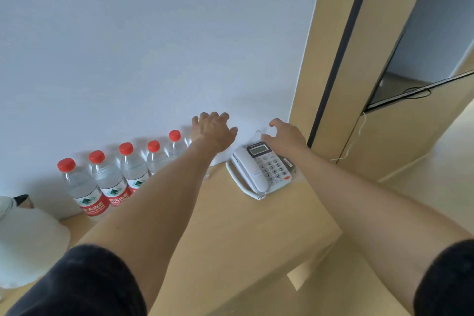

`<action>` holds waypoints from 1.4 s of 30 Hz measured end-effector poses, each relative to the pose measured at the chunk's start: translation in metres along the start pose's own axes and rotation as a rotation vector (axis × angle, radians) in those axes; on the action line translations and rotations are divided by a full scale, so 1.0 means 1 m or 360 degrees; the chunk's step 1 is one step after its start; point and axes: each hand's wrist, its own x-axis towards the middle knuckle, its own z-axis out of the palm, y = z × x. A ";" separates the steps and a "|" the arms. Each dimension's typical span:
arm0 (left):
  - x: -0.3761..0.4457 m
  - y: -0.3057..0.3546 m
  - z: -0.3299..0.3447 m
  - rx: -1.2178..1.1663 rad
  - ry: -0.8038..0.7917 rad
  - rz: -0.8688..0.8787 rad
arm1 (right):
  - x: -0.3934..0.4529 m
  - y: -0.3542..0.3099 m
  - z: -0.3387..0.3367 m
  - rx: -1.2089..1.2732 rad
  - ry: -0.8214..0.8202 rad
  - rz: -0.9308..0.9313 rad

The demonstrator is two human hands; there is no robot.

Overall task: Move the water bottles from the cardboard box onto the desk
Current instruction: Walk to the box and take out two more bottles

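Observation:
Several clear water bottles with red caps and red labels stand in a row on the wooden desk (256, 226) against the white wall, from the nearest bottle (82, 187) to the farthest red-capped bottle (175, 143). Just beyond that one, a sliver of another clear bottle (187, 140) shows under my left wrist. My left hand (214, 131) hovers over that end of the row with fingers spread; its palm is hidden. My right hand (286, 136) is held above the phone, fingers apart and slightly curled, holding nothing. The cardboard box is out of view.
A white desk phone (261, 169) with a coiled cord sits at the desk's far right, by a wooden door frame (331, 59). A white soft object (28, 244) lies at the left edge. The desk's right edge drops off beyond the phone.

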 end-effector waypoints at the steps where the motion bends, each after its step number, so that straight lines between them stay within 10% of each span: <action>1: 0.001 0.012 0.000 -0.0005 0.0000 0.0032 | -0.003 0.009 -0.006 0.0004 0.0022 0.0029; 42: -0.135 0.747 0.073 0.0098 -0.0363 0.1673 | -0.359 0.536 -0.328 -0.0152 0.0598 0.1672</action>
